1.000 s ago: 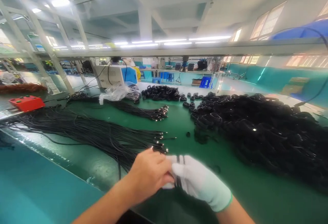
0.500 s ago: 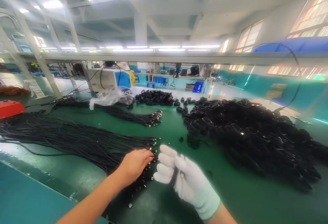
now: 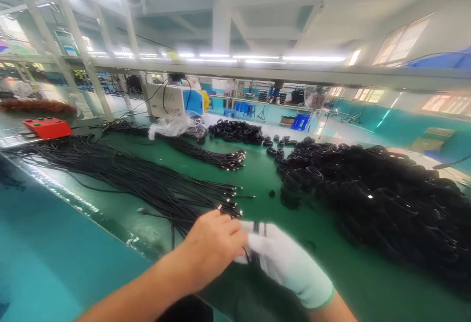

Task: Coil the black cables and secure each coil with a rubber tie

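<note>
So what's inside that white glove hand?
The gloved right hand is closed around a few thin black cables that poke out above its fingers. The bare left hand covers one side, so how far the cables run inside the grip is hidden.

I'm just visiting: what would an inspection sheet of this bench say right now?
Surface: green bench top.
Job's things: few black cables gripped in gloved right hand.
Clutter: plastic bag, red box.
Grippers: bare left hand touches the right hand's fingers.
Cables: straight bundle to the left, second bundle behind, coiled heap to the right.
Surroundings: white machine, blue stools.
</note>
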Demonstrator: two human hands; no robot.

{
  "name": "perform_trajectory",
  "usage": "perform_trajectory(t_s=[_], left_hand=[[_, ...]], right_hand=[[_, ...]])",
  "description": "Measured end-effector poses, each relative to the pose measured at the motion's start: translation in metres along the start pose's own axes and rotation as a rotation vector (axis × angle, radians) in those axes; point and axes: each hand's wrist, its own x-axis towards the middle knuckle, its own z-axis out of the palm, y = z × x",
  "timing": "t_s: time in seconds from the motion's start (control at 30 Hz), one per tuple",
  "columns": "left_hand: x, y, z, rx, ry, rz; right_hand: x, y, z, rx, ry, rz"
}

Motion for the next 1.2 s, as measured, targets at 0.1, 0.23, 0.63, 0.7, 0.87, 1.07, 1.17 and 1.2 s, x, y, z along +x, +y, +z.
perform_trajectory(t_s=[0.1, 0.23, 0.63, 0.7, 0.87, 1.07, 1.17, 1.2], left_hand=[[-0.002, -0.019, -0.016, -0.168, -0.046, -0.009], [-0.001, -0.033, -0.006, -0.682, -0.181, -0.199], [0.023, -0.056, 0.027, -0.508, -0.163, -0.402], [0.023, -0.043, 0.03, -0.29, -0.16, -0.475], [0.015, 0.005, 0.032, -0.011, -0.189, -0.507], [0.01, 0.022, 0.026, -0.01, -0.06, -0.271], [0.012, 0.005, 0.02, 0.074, 0.03, -0.046], [0.013, -0.002, 0.016, 0.103, 0.045, 0.044]], right_hand=[[-0.001, 0.014, 0.003, 0.069, -0.227, 0.099], [0.005, 0.035, 0.007, 0.24, -0.336, 0.232], [0.011, -0.009, -0.012, 0.482, 0.102, -0.289], [0.01, -0.017, -0.025, 0.461, 0.165, -0.326], [0.011, -0.022, -0.037, 0.388, 0.249, -0.369], [0.014, -0.011, -0.028, 0.252, 0.263, -0.333], [0.015, -0.004, -0.016, 0.113, 0.215, -0.217], [0.015, -0.002, -0.011, 0.075, 0.161, -0.169]])
